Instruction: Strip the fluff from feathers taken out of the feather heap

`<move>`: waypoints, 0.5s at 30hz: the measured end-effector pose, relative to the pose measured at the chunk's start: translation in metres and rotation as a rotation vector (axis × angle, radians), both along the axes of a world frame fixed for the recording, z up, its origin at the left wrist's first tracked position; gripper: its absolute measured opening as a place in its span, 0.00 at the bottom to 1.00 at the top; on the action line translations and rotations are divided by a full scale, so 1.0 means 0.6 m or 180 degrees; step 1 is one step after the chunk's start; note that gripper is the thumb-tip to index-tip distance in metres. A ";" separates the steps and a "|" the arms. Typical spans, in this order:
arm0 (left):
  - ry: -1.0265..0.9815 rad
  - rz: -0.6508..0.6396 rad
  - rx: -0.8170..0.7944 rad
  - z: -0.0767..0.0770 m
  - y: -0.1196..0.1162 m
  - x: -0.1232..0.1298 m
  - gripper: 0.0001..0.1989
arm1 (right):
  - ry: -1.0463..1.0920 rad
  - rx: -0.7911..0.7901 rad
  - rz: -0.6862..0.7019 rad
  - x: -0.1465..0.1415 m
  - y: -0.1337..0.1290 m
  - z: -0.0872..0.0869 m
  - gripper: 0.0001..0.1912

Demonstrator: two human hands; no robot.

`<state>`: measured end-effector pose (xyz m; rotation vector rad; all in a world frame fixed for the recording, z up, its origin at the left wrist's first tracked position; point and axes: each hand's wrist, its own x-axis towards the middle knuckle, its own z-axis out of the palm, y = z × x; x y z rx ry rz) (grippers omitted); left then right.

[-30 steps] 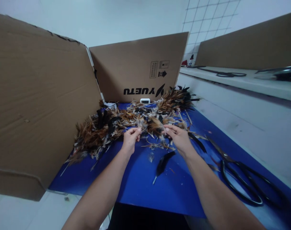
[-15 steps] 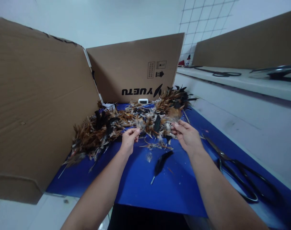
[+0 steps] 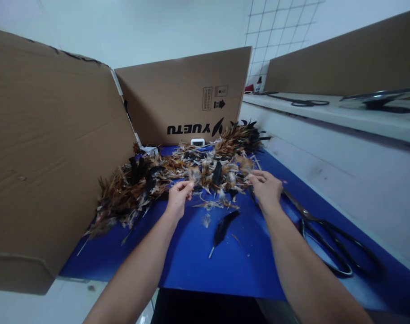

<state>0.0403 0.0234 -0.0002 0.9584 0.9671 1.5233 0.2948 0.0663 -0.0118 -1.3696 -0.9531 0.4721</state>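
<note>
My left hand [image 3: 178, 198] is closed in a pinch at the near edge of the feather heap, on a pale fluffy feather [image 3: 194, 174]. Across from it, my right hand [image 3: 268, 189] pinches a brown feather [image 3: 245, 164] between thumb and fingers, its tip pointing away from me. Brown, black and white feathers [image 3: 120, 191] lie loosely piled behind and left of my hands. A single black feather [image 3: 222, 228] with a pale quill rests on the blue table between my forearms, near a small grey tuft [image 3: 206, 220].
Large black-handled scissors [image 3: 329, 229] lie right of my right forearm on the blue tabletop [image 3: 198, 270]. Cardboard panels [image 3: 56, 148] stand at the left and back. A small white digital device [image 3: 198, 142] sits by the back panel. A ledge [image 3: 313, 117] holds more scissors [image 3: 306, 102].
My right hand has turned slightly, its back now facing up more, with the brown feather still pinched. My left hand keeps its pinch. The whole view has shifted a little.
</note>
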 end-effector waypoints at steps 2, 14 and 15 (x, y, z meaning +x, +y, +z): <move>0.0003 -0.0005 -0.0007 0.000 0.000 0.000 0.14 | -0.0446 -0.0055 -0.0242 0.005 0.000 -0.001 0.14; -0.0009 -0.0041 -0.0028 0.001 0.000 0.001 0.15 | -0.2467 -0.0118 -0.0488 -0.006 -0.022 0.024 0.11; 0.0000 -0.0043 -0.0021 0.000 0.000 0.001 0.15 | -0.2514 -0.0069 -0.0350 -0.011 -0.027 0.031 0.10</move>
